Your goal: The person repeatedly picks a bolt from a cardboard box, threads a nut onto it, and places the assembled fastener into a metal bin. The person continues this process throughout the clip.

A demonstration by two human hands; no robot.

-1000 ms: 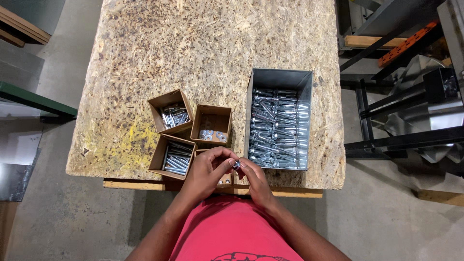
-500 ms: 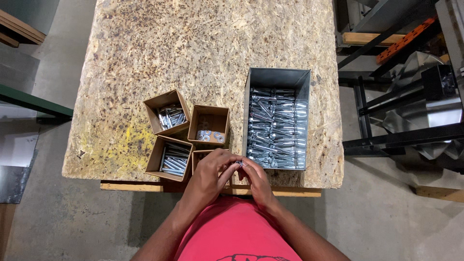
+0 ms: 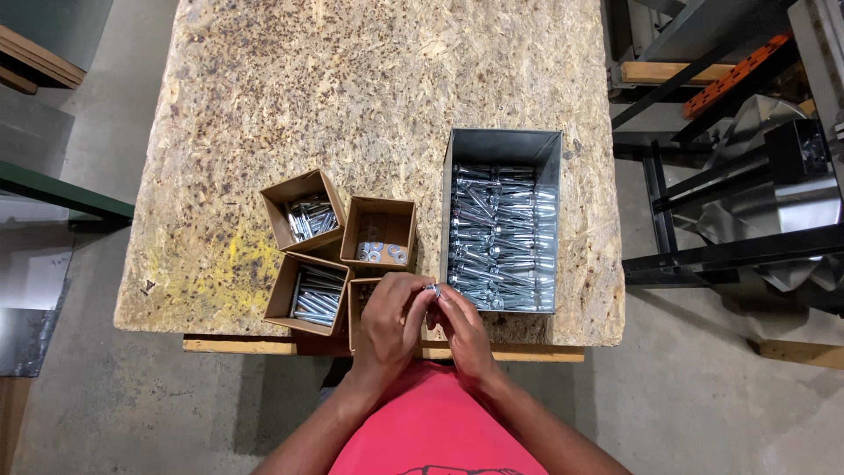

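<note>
hands: left [image 3: 393,318] and right [image 3: 461,327] together | pinching small metal fastener [image 3: 432,289] between fingertips

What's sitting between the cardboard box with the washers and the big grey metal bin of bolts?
In the head view, nothing: only a narrow strip of bare chipboard table separates the washer box from the grey metal bin. Both hands work just below that gap.

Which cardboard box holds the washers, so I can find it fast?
Start at the big grey metal bin of bolts on the chipboard table. Just left of it is an open cardboard box; unlike its neighbours, filled with long bolts, it is nearly empty, with a few flat round washers.
</note>
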